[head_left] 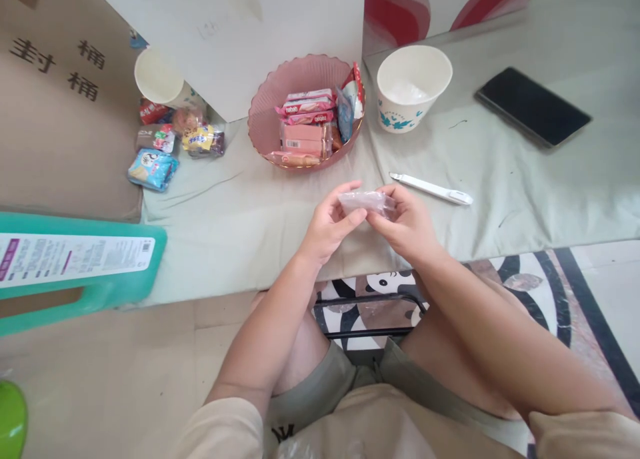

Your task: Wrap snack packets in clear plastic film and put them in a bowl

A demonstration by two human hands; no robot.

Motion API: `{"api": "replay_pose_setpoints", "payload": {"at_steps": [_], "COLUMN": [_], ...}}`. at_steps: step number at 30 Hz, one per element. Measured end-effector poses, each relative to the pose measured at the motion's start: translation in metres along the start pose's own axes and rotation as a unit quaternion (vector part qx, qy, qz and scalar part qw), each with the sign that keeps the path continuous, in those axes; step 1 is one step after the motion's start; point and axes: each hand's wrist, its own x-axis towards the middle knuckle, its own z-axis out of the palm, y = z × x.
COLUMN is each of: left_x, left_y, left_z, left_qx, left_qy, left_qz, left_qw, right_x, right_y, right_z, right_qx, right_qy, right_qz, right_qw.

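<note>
Between my hands is a small clear plastic packet [366,203], pale and crinkled, its contents too faint to make out. My left hand [333,222] grips its left end between thumb and fingers, while my right hand [406,220] pinches its right end. Just beyond the hands stands a pink scalloped bowl [267,112] of wrapped snacks, with pink wafer packs [309,105] among them. A white utility knife [433,189] lies to the right of my right hand. Behind the knife, a paper cup [407,115] with blue leaf prints holds something clear and crumpled.
A black phone [534,105] lies at the back right. On the left are a tipped paper cup [160,79], several small snack packets [153,169], a cardboard box [65,125] and a green jug [125,282]. White boxes [280,19] line the back of the cloth-covered surface [220,239].
</note>
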Motion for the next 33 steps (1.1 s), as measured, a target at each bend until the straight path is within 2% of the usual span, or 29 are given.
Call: {"api": "replay_pose_setpoints", "payload": {"at_steps": [4, 7, 10, 12, 13, 14, 15, 17, 18, 19, 20, 21, 25, 27, 29, 30, 31, 33], "left_x": [0.005, 0.003, 0.007, 0.024, 0.038, 0.056, 0.076, 0.119, 0.140, 0.158, 0.174, 0.187, 0.220, 0.231, 0.237, 0.235, 0.231, 0.208], "left_y": [0.000, 0.010, 0.040, 0.071, 0.088, 0.104, 0.118, 0.136, 0.139, 0.139, 0.136, 0.131, 0.114, 0.116, 0.128, 0.136, 0.145, 0.160], "left_z": [0.003, -0.004, -0.005, 0.006, 0.017, 0.030, 0.044, 0.073, 0.086, 0.097, 0.106, 0.112, 0.127, 0.133, 0.140, 0.142, 0.143, 0.138], "left_qx": [0.001, 0.068, 0.194, 0.282, 0.335, 0.392, 0.460, 0.610, 0.661, 0.691, 0.728, 0.745, 0.767, 0.751, 0.736, 0.742, 0.752, 0.752], "left_qy": [0.072, 0.152, 0.214, 0.222, 0.213, 0.201, 0.187, 0.134, 0.073, 0.014, -0.017, -0.042, -0.115, -0.164, -0.189, -0.185, -0.171, -0.124], "left_qz": [0.016, 0.098, 0.236, 0.322, 0.337, 0.334, 0.304, 0.213, 0.199, 0.213, 0.165, 0.135, -0.033, -0.134, -0.191, -0.190, -0.161, -0.042], "left_qw": [0.997, 0.981, 0.928, 0.876, 0.854, 0.833, 0.813, 0.752, 0.720, 0.691, 0.665, 0.652, 0.631, 0.625, 0.621, 0.616, 0.616, 0.646], "right_x": [0.008, 0.013, 0.019, 0.024, 0.027, 0.030, 0.033, 0.040, 0.043, 0.046, 0.049, 0.052, 0.060, 0.062, 0.062, 0.062, 0.062, 0.060], "right_y": [-0.003, -0.002, -0.003, -0.007, -0.009, -0.012, -0.014, -0.018, -0.019, -0.020, -0.020, -0.020, -0.019, -0.020, -0.021, -0.021, -0.022, -0.022], "right_z": [-0.002, -0.007, -0.014, -0.018, -0.020, -0.022, -0.025, -0.029, -0.032, -0.035, -0.037, -0.040, -0.049, -0.052, -0.054, -0.055, -0.055, -0.055], "right_qx": [0.082, 0.118, 0.112, 0.119, 0.129, 0.141, 0.153, 0.176, 0.186, 0.195, 0.202, 0.209, 0.229, 0.238, 0.244, 0.245, 0.246, 0.248], "right_qy": [0.039, 0.083, 0.130, 0.157, 0.169, 0.180, 0.191, 0.207, 0.216, 0.226, 0.236, 0.247, 0.271, 0.275, 0.277, 0.277, 0.277, 0.278], "right_qz": [-0.015, -0.027, -0.012, -0.012, -0.017, -0.021, -0.025, -0.027, -0.025, -0.020, -0.016, -0.013, -0.010, -0.007, -0.005, -0.006, -0.007, -0.010], "right_qw": [0.996, 0.989, 0.985, 0.980, 0.977, 0.973, 0.969, 0.962, 0.958, 0.954, 0.950, 0.946, 0.935, 0.931, 0.930, 0.929, 0.929, 0.928]}}
